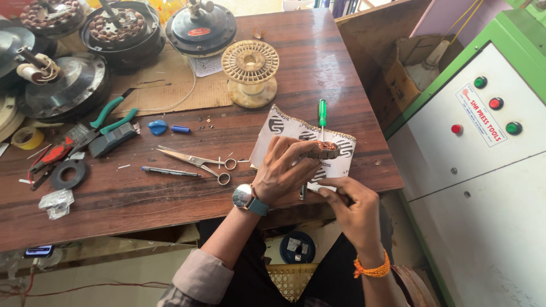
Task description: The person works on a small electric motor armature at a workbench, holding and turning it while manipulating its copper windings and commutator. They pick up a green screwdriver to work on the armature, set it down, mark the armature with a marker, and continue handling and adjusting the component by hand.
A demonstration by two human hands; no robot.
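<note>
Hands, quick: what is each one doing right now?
Left hand: closed on a round copper-wound part.
Right hand: fingers pinched shut; what they hold cannot be told.

I held a small round stator (325, 150), its copper windings showing reddish-brown inside a grey metal ring. It was raised just above the table's front edge, tilted a little, over a white printed sheet (284, 128). A slim metal tool (303, 191) stood nearly upright just beneath it, its tip against the stator's underside. A green-handled screwdriver (322, 113) lay on the sheet just behind, pointing toward me.
</note>
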